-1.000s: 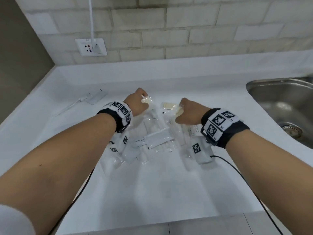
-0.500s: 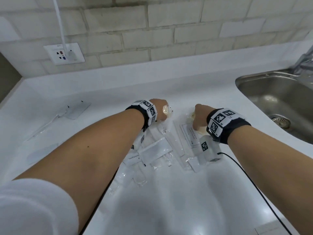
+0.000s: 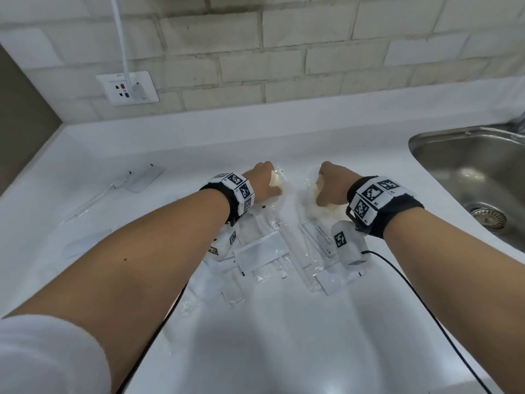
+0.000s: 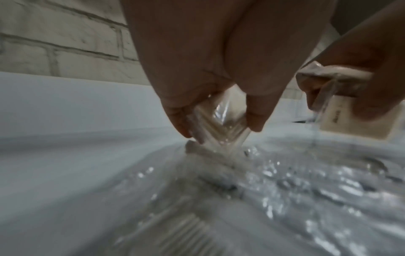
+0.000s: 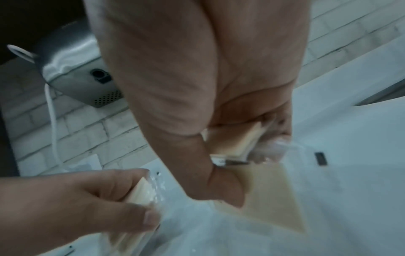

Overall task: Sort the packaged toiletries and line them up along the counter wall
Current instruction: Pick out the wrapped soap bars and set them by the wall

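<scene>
Several clear-wrapped toiletries (image 3: 272, 251) lie heaped mid-counter, among them a toothpaste packet (image 3: 225, 261) and a shampoo sachet (image 3: 318, 237). At the heap's far edge my left hand (image 3: 264, 180) pinches a cream packet in clear wrap (image 4: 221, 131) by its sides, just above the pile. My right hand (image 3: 332, 184) grips a small stack of cream packets (image 5: 241, 140), its thumb on a flat cream sachet (image 5: 269, 195) below. The two fists are close together, a short way from the white upstand (image 3: 255, 123) along the brick wall.
A steel sink (image 3: 468, 172) opens at the right. On the left of the counter lie a wrapped toothbrush (image 3: 96, 197) and a flat packet (image 3: 143, 177). A wall socket (image 3: 127, 88) with a white cord sits above. A black cable (image 3: 420, 302) trails from my right wrist.
Both hands keep their cream packets and have drawn slightly closer together at the far edge of the pile. The head view has tilted and shifted toward the sink side.
</scene>
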### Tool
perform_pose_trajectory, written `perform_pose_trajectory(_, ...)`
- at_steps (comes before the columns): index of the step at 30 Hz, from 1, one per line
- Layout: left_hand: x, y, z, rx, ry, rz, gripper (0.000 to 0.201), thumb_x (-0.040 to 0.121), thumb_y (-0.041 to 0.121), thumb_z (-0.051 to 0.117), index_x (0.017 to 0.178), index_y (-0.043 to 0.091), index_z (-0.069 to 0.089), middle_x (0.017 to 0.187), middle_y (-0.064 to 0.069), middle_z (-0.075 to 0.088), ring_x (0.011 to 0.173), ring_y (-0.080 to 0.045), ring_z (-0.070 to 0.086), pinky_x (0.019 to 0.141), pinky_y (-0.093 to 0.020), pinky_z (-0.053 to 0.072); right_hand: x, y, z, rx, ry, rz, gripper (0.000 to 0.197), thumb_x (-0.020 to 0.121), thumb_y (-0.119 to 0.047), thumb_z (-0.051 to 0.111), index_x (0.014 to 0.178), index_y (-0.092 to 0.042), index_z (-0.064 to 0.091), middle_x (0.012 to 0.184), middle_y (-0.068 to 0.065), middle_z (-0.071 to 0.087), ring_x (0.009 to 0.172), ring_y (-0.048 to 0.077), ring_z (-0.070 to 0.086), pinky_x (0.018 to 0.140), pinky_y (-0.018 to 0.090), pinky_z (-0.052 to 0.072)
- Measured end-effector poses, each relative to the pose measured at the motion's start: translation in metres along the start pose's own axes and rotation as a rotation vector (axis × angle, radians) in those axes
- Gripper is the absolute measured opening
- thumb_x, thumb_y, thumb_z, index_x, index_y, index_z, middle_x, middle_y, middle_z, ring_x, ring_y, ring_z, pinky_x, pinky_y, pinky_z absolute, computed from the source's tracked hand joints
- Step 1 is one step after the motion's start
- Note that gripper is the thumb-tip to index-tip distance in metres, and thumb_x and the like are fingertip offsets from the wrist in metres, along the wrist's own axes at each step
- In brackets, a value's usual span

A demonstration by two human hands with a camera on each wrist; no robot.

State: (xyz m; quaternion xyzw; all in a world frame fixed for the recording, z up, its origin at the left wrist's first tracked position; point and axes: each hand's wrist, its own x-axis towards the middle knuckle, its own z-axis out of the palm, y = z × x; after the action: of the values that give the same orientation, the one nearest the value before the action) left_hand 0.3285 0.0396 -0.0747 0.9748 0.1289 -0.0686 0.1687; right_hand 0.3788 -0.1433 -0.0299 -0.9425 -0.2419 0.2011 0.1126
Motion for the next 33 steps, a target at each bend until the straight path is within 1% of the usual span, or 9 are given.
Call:
perform_pose_trajectory(3,-0.023,-0.008,-0.022,-0.174,0.096,-0.014,0.057,0.092,0.039,0.06,0.133,0.007,0.035,0.108,-0.008,0.055,0.096,-0.027,0.057,0.077,-0.03,0.041,0.0,-0.015,-0.005,0.042,0.016,-0.123,0.054,0.079,-0.01,0.067,0.126,-0.006,0.04,0.103,0.006,0.053,0.087,0.024,0.052,0.054,0.025,0.039)
perform_pose_trajectory(6,-0.051,-0.029,-0.043,-0.316,0.176,-0.072,0.051,0.09,0.036,0.063,0.128,0.011,0.038,0.11,-0.009,0.058,0.091,-0.027,0.061,0.073,-0.031,0.047,-0.001,-0.037,-0.008,0.07,0.012,-0.28,0.053,0.079,-0.013,0.068,0.123,-0.009,0.04,0.102,0.007,0.054,0.085,0.023,0.053,0.054,0.025,0.039)
perform_pose_trajectory(10,-0.102,-0.072,-0.067,-0.39,0.253,-0.203,0.045,0.09,0.027,0.066,0.124,0.015,0.041,0.102,-0.003,0.055,0.069,-0.014,0.061,0.044,-0.014,0.046,-0.01,-0.076,0.003,0.146,-0.025,-0.434,0.051,0.084,-0.015,0.062,0.127,-0.009,0.036,0.088,0.003,0.052,0.071,0.016,0.052,0.055,0.025,0.04)
perform_pose_trajectory(13,-0.138,-0.112,-0.08,-0.348,0.297,-0.303,0.044,0.084,0.031,0.069,0.117,0.018,0.043,0.101,-0.004,0.059,0.072,-0.018,0.065,0.059,-0.024,0.046,-0.011,-0.105,0.018,0.13,-0.122,-0.474,0.054,0.085,-0.02,0.06,0.132,-0.01,0.034,0.087,-0.003,0.049,0.067,0.011,0.052,0.053,0.024,0.039)
perform_pose_trajectory(18,-0.191,-0.178,-0.095,-0.394,0.385,-0.474,0.045,0.084,0.024,0.07,0.118,0.014,0.043,0.105,-0.003,0.056,0.066,-0.022,0.064,0.059,-0.026,0.048,-0.015,-0.164,0.043,-0.041,-0.287,-0.558,0.061,0.08,-0.029,0.068,0.132,-0.018,0.04,0.103,-0.002,0.053,0.077,0.014,0.055,0.066,0.027,0.044)
perform_pose_trajectory(20,-0.204,-0.202,-0.096,-0.35,0.398,-0.525,0.049,0.083,0.023,0.071,0.121,0.013,0.041,0.109,-0.004,0.055,0.076,-0.024,0.062,0.061,-0.025,0.046,-0.015,-0.186,0.053,-0.102,-0.333,-0.586,0.062,0.079,-0.029,0.072,0.133,-0.019,0.043,0.107,-0.002,0.055,0.072,0.013,0.055,0.067,0.027,0.045)
perform_pose_trajectory(22,-0.21,-0.22,-0.094,-0.303,0.354,-0.567,0.054,0.082,0.025,0.072,0.124,0.013,0.041,0.111,-0.004,0.054,0.088,-0.024,0.057,0.063,-0.026,0.043,-0.015,-0.208,0.061,-0.117,-0.361,-0.591,0.059,0.077,-0.025,0.073,0.129,-0.015,0.047,0.097,-0.001,0.058,0.064,0.014,0.055,0.064,0.027,0.046)
perform_pose_trajectory(28,-0.19,-0.235,-0.076,-0.211,0.119,-0.46,0.063,0.074,0.039,0.079,0.125,0.018,0.049,0.118,-0.003,0.059,0.096,-0.018,0.054,0.078,-0.026,0.042,-0.011,-0.25,0.073,-0.163,-0.303,-0.575,0.045,0.072,-0.025,0.077,0.106,-0.001,0.061,0.077,0.001,0.057,0.063,0.019,0.054,0.06,0.026,0.042)
perform_pose_trajectory(33,-0.156,-0.222,-0.058,-0.16,-0.062,-0.338,0.059,0.077,0.049,0.072,0.122,0.018,0.052,0.115,-0.002,0.062,0.103,-0.022,0.061,0.092,-0.037,0.049,-0.001,-0.252,0.084,-0.088,-0.281,-0.556,0.045,0.077,-0.026,0.074,0.118,-0.023,0.054,0.074,-0.012,0.043,0.058,0.006,0.043,0.053,0.024,0.035)
